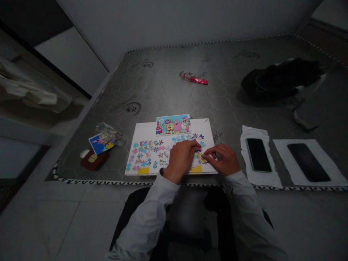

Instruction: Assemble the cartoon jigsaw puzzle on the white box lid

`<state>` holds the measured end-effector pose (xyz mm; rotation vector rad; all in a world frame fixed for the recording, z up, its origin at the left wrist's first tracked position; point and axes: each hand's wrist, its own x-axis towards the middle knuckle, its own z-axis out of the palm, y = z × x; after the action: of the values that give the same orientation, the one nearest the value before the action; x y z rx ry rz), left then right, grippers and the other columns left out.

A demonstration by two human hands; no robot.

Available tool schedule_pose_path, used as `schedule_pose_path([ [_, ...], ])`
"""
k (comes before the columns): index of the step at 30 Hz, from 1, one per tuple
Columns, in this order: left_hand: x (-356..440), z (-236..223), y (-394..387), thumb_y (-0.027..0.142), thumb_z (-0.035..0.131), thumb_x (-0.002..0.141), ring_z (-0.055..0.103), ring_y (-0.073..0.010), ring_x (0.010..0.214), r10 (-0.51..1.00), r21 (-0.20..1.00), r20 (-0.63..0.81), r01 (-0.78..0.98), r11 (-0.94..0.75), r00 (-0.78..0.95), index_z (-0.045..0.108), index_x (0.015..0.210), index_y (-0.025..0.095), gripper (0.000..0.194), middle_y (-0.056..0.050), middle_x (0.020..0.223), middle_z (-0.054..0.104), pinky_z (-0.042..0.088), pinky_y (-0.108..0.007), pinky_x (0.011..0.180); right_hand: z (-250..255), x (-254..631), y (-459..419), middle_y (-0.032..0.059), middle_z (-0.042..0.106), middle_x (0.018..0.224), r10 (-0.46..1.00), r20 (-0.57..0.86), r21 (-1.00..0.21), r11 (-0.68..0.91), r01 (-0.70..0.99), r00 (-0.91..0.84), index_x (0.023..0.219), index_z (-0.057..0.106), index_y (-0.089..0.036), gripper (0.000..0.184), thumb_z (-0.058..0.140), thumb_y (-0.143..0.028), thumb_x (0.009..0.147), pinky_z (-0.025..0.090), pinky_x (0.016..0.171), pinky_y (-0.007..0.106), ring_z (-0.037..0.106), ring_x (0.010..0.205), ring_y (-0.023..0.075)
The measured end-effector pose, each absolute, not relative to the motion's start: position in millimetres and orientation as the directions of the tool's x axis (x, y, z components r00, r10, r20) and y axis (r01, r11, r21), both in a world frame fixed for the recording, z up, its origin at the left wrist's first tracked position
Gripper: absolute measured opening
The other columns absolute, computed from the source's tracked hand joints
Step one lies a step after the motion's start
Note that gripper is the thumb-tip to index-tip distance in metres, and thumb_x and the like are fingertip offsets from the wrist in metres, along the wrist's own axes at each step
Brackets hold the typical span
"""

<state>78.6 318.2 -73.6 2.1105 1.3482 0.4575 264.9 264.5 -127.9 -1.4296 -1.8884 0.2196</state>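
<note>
Jigsaw pieces (152, 155) spread left of my right hand (221, 159), pinched narrow at one piece (201, 158) — held or not, I cannot tell — with my curled left hand (181, 157) just beside it.

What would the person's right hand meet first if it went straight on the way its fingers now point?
The right hand would likely meet the jigsaw pieces at its fingertips, then the left hand; depth is unclear.

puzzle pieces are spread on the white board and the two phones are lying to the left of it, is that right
The side is wrong: the phone and the other phone lie to the right of the white board, not the left, as the head view shows. The puzzle pieces are spread on the board, as you said.
</note>
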Motion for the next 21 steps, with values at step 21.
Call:
schedule_pose_path([
  [21,81.2,-73.3,316.3,0.028,0.069,0.089,0.071,-0.021,0.097,0.921,0.589,0.009,0.742,-0.319,0.389,0.078,0.096,0.026,0.011,0.001,0.1,0.079,0.051,-0.032,0.087,-126.1,264.6,263.5,-0.0049,0.059,0.062,0.893,0.436,-0.552,0.363,0.75,-0.111,0.084,0.071,-0.022,0.016,0.073,-0.038,0.087,0.034,0.068,0.031,0.057,0.061,0.0122],
])
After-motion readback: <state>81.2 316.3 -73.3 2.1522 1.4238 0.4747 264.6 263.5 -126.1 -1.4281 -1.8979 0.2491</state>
